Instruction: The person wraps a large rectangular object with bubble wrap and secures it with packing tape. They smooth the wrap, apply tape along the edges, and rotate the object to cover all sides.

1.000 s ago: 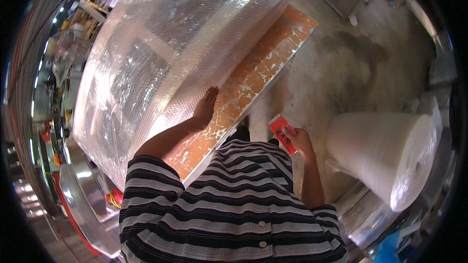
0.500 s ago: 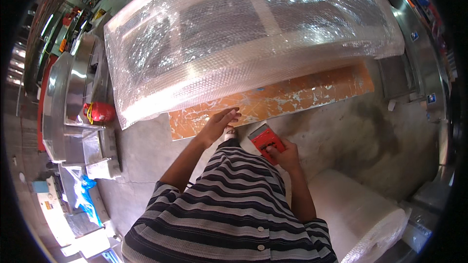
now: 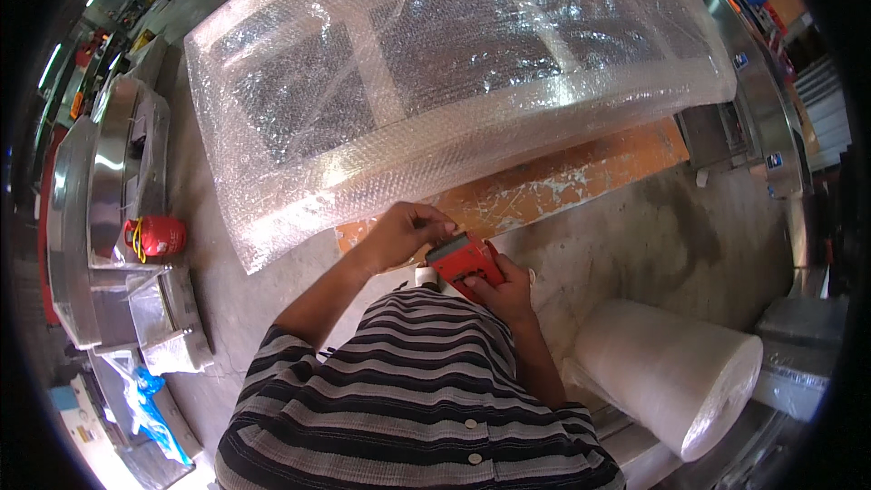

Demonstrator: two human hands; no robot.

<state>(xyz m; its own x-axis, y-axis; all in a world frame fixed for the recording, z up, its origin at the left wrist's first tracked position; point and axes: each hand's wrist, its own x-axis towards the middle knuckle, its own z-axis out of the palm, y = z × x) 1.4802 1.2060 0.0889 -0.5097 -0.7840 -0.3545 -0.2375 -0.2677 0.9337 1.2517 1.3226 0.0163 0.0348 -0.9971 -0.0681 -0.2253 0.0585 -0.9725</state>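
My right hand (image 3: 505,293) is closed around a flat, block-shaped red tool (image 3: 467,265) with black marks on its face and a grey end. Its exact kind does not show. My left hand (image 3: 406,238) is at that grey end, thumb and fingers pinched together. What the pinch holds, if anything, is too small to make out. Beyond my hands lies a large framed piece wrapped in bubble wrap (image 3: 399,159). It rests on a worn orange board (image 3: 581,168) with scraped, pale patches.
A thick roll of bubble wrap (image 3: 662,372) lies on the right. On the left are a red gas cylinder (image 3: 161,236), metal units (image 3: 109,154) and a blue plastic bag (image 3: 150,404). Steel cabinets (image 3: 767,118) stand at the right. Concrete floor (image 3: 626,245) shows beside the board.
My left hand has come over to the red tool's grey end and its fingers have closed into a pinch. The red tool has moved slightly left, still in my right hand. The view has shifted.
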